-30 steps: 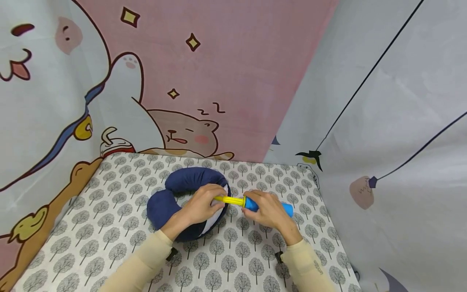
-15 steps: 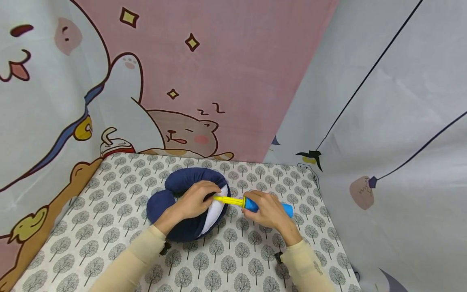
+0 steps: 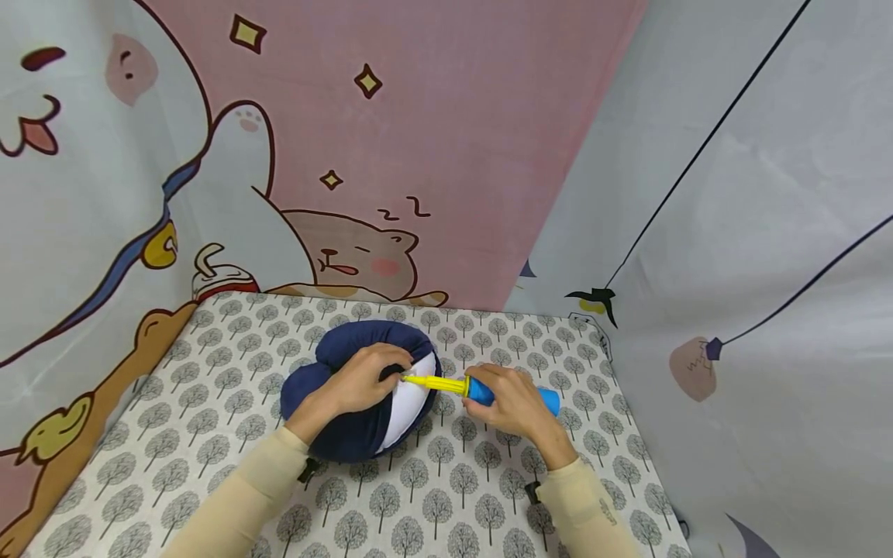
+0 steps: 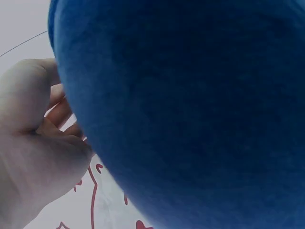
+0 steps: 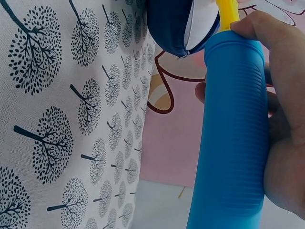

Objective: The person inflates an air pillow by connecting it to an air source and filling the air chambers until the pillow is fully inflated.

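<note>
A navy U-shaped neck pillow (image 3: 352, 434) lies on the table, with a white inner part (image 3: 410, 403) exposed along its right side. My left hand (image 3: 359, 381) reaches over it, thumb and fingers curled at the white part by the pump's tip; they seem to pinch the pillow there. In the left wrist view, the pillow (image 4: 181, 114) hides the fingertips. My right hand (image 3: 512, 399) grips the blue barrel of a hand air pump (image 5: 233, 129). Its yellow nozzle (image 3: 439, 383) points left, with the tip touching or close to the white part.
A white cloth printed with grey trees (image 3: 412, 496) covers the table. Behind it hangs a pink cartoon curtain (image 3: 474, 155), and a pale curtain (image 3: 767, 232) stands along the right side.
My left hand has slid left along the yellow nozzle to its tip, uncovering more nozzle and white part. The right hand and the pump have stayed in place.
</note>
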The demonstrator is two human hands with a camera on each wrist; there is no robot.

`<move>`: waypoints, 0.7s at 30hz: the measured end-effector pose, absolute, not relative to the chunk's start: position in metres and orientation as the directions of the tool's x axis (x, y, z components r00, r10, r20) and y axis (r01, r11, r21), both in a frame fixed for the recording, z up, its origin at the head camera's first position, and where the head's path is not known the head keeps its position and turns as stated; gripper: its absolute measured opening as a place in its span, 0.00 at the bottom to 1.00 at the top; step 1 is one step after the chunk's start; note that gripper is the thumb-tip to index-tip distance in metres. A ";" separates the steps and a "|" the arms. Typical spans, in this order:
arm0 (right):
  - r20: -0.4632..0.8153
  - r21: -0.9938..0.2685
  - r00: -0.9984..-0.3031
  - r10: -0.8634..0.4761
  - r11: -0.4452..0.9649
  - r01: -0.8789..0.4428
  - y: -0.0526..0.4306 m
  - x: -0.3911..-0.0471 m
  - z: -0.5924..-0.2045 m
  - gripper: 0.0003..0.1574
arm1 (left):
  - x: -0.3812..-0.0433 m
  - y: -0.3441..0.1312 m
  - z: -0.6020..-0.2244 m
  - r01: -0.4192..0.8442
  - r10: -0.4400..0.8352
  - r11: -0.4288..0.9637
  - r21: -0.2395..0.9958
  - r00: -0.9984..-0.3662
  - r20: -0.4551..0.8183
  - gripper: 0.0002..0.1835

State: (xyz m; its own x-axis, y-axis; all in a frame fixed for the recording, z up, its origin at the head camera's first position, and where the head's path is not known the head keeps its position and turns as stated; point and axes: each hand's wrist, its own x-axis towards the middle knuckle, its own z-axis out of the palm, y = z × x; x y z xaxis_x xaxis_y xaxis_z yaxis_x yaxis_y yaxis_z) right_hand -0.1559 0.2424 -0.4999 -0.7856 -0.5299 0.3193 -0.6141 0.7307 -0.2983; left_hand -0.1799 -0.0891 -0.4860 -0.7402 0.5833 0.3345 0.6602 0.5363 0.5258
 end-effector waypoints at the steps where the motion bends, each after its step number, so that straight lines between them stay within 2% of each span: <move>1: 0.320 -0.301 -0.786 -0.529 0.730 -0.614 0.242 -0.156 -0.500 0.25 | -0.180 -0.090 -0.487 0.660 0.580 0.534 0.529 -0.741 0.339 0.12; 21: 0.337 -0.291 -0.783 -0.523 0.733 -0.615 0.243 -0.156 -0.498 0.27 | -0.182 -0.090 -0.492 0.657 0.584 0.533 0.534 -0.742 0.329 0.05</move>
